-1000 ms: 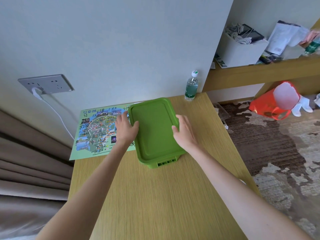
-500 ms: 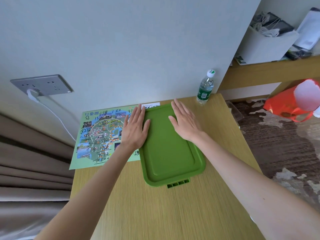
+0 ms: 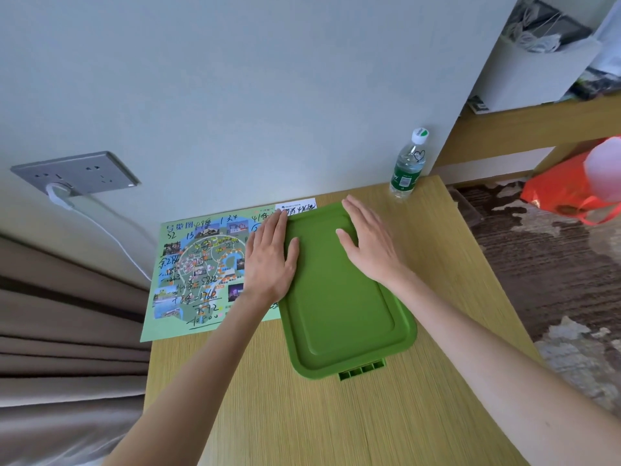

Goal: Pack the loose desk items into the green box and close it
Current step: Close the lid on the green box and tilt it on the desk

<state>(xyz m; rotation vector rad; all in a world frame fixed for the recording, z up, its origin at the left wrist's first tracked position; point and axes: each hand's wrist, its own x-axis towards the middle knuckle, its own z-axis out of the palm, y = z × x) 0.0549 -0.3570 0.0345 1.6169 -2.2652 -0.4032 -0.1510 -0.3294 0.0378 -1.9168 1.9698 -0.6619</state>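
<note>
The green box (image 3: 339, 304) stands on the wooden desk (image 3: 336, 422) with its green lid on top; only a strip of the box body shows under the lid's near edge. My left hand (image 3: 270, 255) lies flat on the lid's far left edge, fingers together and stretched out. My right hand (image 3: 368, 242) lies flat on the lid's far right part, palm down. Neither hand grips anything. What is inside the box is hidden.
A green printed map sheet (image 3: 198, 274) with handwriting lies left of the box, partly under it. A water bottle (image 3: 408, 166) stands at the desk's back right corner by the wall. A wall socket (image 3: 75, 173) with a white cable is at left, curtains below. A red bag (image 3: 574, 186) lies on the carpet at right.
Both hands moved from the lid's side edges onto its far top surface and flattened. The view shifted closer and lower; since half a second ago the hands have barely moved.
</note>
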